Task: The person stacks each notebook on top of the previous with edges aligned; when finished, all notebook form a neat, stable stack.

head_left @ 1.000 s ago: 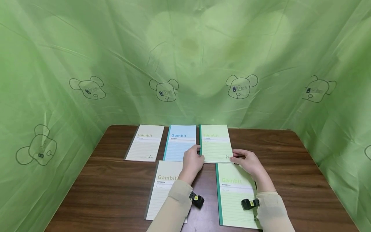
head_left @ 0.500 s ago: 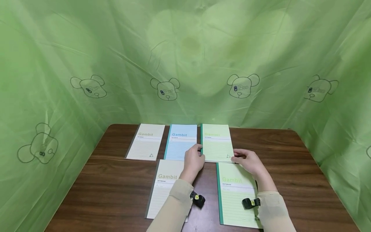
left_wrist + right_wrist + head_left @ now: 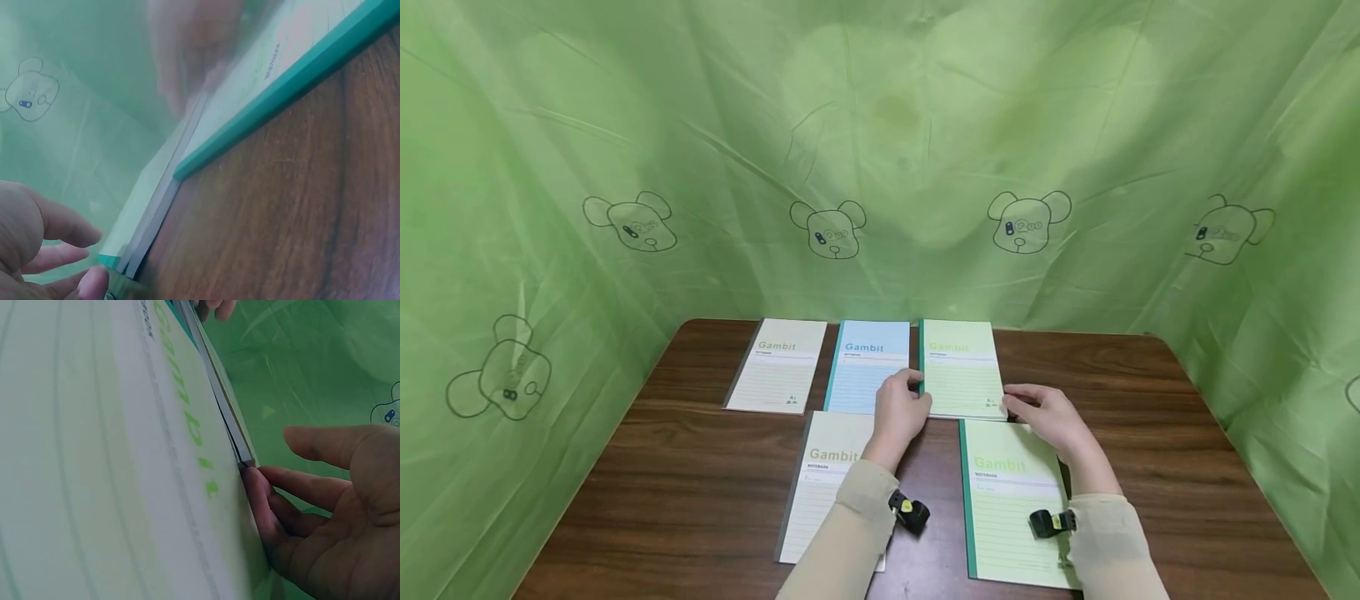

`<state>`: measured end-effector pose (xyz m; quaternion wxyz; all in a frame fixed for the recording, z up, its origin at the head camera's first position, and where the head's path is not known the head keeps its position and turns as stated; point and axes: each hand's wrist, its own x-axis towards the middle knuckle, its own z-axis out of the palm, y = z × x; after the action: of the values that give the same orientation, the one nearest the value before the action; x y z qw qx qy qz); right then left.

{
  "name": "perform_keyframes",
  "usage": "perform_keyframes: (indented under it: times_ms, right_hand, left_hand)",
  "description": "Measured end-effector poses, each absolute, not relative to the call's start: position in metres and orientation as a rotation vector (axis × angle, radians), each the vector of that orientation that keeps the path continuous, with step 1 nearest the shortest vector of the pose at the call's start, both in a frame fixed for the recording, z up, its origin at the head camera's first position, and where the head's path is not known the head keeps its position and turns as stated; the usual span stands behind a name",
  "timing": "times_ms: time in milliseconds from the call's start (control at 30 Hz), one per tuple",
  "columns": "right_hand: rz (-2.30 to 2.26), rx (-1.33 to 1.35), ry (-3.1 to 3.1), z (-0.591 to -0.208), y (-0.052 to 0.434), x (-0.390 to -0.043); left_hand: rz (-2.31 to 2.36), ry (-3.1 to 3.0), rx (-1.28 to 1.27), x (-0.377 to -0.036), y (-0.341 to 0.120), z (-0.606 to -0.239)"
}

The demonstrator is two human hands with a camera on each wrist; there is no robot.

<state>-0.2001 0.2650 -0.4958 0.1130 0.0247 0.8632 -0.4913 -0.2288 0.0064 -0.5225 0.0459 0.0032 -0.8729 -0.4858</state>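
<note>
At the back right of the row lies a pale green notebook with a dark green spine, flat on the table. My left hand is at its spine near the front corner, fingers bent loosely and thumb apart from the cover in the left wrist view. On the opposite side my right hand touches the right edge with its fingertips; the thumb stands raised off the cover. Page edges at the front show as a pale, layered band. A second green notebook lies nearer, partly under my right wrist.
Left of the green one are a blue notebook and a white notebook. Another white notebook lies in front, partly covered by my left forearm. The brown wooden table is bordered by a green curtain.
My right thumb has lifted from the corner of the back green notebook, and that hand has drawn slightly to the right. The left hand and the notebooks have stayed nearly in place.
</note>
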Motion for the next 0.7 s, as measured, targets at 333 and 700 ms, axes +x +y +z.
perform_keyframes:
  times_ms: [333,700]
  right_hand:
    - [-1.43,0.005,2.509,-0.479,0.277,-0.194]
    - [-1.13,-0.182,2.623,-0.45,0.299,-0.177]
  left_hand:
    - [-1.706,-2.69,0.002,-0.216,0.008,-0.497]
    - [-1.632,-2.763,-0.324,-0.199,0.012,-0.484]
